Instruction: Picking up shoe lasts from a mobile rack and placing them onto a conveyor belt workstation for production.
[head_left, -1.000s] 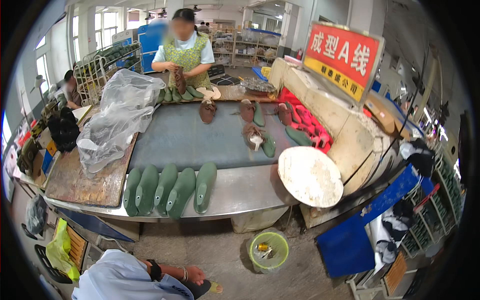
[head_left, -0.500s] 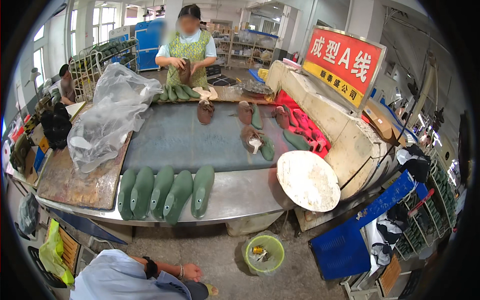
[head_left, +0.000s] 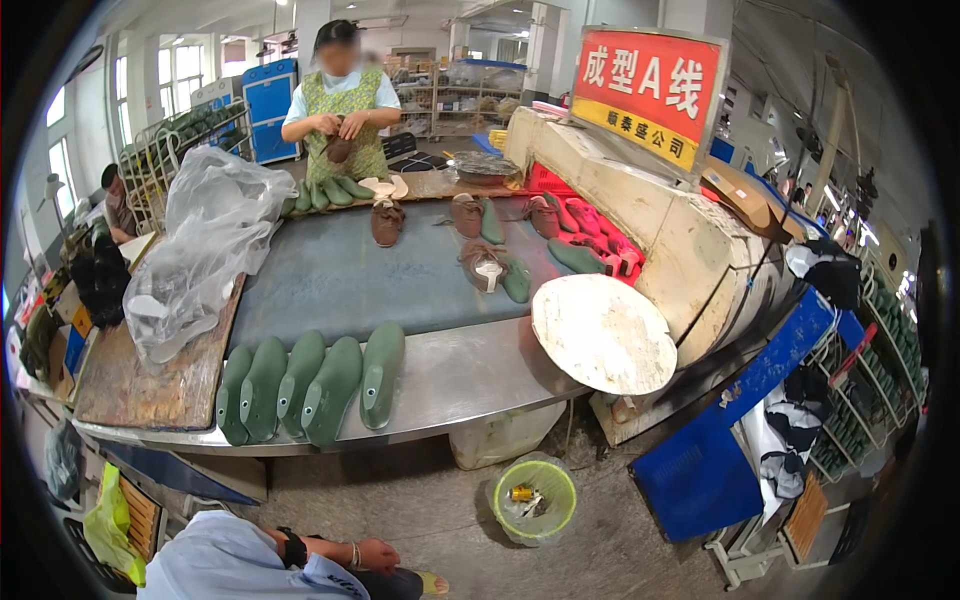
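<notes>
Low at the left, my left arm in a light blue sleeve reaches across my lap. My left hand has its fingers loosely curled, with nothing visible in them. My right hand is out of view. Ahead of me, several green shoe lasts stand in a row on the steel edge of a conveyor table, beyond the hand's touch. Farther up the dark belt are brown shoe uppers, some beside green lasts. Across the table, a co-worker handles another brown upper with both hands.
Clear plastic sheeting lies over a wooden board at the left. A pale round board juts out at the right, by a machine housing. A bin and a blue panel stand below. Red-lit lasts sit at the housing's opening.
The view has swung, so the table and its contents appear farther left. The co-worker's hands have come together over the brown upper, which is now lower. My left hand stays by my lap.
</notes>
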